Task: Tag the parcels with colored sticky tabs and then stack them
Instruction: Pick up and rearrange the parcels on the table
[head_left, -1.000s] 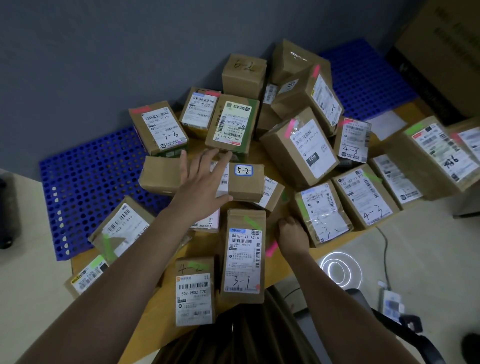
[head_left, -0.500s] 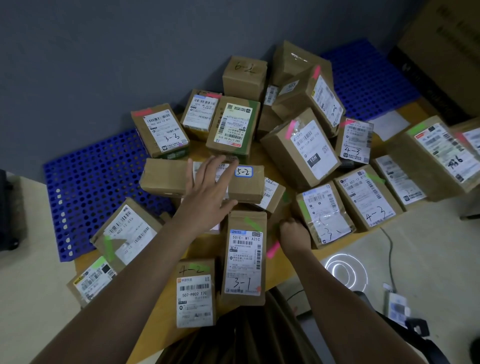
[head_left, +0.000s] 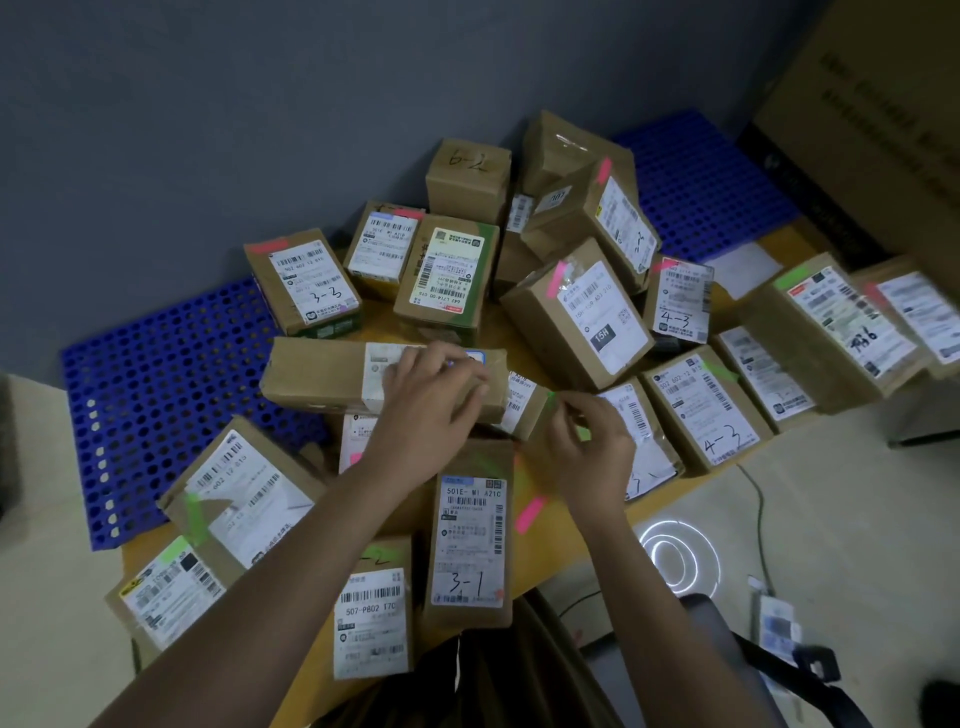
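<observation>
While left fingers (head_left: 457, 379) curl over the long parcel (head_left: 332, 376), right fingers (head_left: 566, 410) pinch (what, unclear).

Dim, bluish indoor light; ring-shaped glare (head_left: 675, 558) on the floor at 4 o'clock. Wide-angle bending at the edges; right edge slightly blurred.
</observation>
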